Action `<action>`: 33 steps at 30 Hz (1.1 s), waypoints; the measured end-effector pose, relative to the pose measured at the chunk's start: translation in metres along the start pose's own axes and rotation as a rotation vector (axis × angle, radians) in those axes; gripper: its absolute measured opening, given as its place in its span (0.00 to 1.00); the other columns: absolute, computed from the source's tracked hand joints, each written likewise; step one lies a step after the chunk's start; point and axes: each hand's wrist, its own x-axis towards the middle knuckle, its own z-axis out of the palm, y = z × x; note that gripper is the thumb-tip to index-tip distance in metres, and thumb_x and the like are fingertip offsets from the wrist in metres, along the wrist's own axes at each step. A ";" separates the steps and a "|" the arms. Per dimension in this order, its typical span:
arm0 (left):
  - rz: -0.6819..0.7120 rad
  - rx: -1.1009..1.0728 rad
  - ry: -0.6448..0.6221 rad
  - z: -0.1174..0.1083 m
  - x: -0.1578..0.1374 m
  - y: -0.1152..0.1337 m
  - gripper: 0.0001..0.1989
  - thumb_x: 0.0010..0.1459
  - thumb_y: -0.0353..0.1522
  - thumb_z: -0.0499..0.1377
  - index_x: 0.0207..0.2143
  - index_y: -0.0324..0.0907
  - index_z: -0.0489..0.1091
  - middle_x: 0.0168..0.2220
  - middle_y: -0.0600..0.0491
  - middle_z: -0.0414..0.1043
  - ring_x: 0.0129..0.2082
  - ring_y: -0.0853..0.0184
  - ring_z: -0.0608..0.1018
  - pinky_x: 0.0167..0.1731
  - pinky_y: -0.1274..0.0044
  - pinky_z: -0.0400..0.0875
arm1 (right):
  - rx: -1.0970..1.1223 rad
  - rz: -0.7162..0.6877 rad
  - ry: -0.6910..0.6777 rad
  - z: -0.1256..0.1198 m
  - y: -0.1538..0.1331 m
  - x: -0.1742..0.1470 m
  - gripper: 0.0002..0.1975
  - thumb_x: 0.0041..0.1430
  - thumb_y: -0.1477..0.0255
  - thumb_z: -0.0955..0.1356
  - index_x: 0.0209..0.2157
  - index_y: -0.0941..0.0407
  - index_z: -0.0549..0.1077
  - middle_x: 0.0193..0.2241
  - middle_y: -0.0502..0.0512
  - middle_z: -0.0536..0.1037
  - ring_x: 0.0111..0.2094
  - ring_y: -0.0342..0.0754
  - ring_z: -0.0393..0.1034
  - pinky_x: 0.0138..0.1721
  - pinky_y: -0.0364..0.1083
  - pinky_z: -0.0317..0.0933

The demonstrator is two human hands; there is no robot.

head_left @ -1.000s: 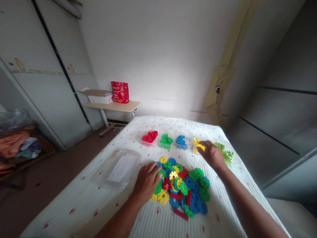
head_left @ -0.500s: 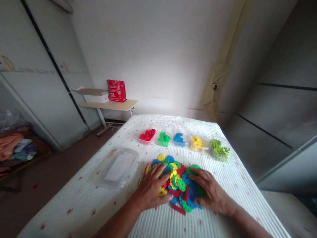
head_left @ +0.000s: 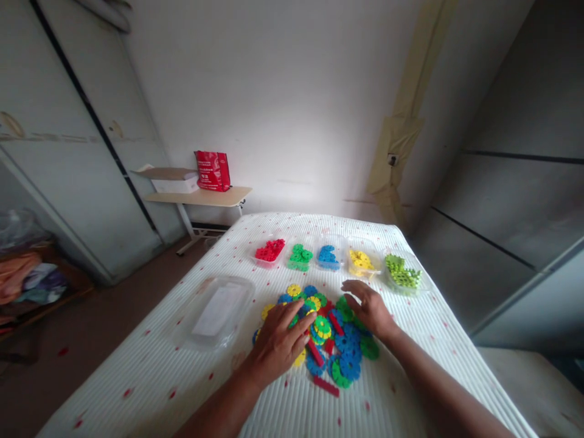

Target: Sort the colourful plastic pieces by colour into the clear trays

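A loose pile of notched plastic discs (head_left: 349, 340) in blue, green, yellow and red lies in front of me, with several red strips (head_left: 326, 385) among them. My left hand (head_left: 283, 334) rests over the left part of the pile, fingers spread, hiding some pieces. At the pile's upper right, my right hand (head_left: 370, 305) hovers at the green discs with its fingers apart and slightly bent. I see nothing held in either hand.
Behind the pile stands a row of clear tubs: red pieces (head_left: 270, 250), green pieces (head_left: 300, 257), blue pieces (head_left: 327, 256), yellow pieces (head_left: 361, 260) and light-green pieces (head_left: 402, 271). A clear plastic lid (head_left: 221, 311) lies left. A side table (head_left: 214, 196) holds a red bag (head_left: 213, 171).
My right hand has moved up and away from the pile's right side, uncovering blue and green discs. My left hand stays over the left part. Some red strips and discs have shifted.
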 end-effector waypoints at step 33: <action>-0.098 0.071 -0.042 0.009 0.001 0.000 0.23 0.58 0.40 0.53 0.56 0.50 0.60 0.56 0.47 0.61 0.54 0.57 0.65 0.51 0.61 0.59 | 0.193 0.288 -0.123 -0.018 0.028 -0.014 0.16 0.51 0.63 0.67 0.42 0.54 0.72 0.38 0.56 0.76 0.37 0.50 0.70 0.37 0.49 0.66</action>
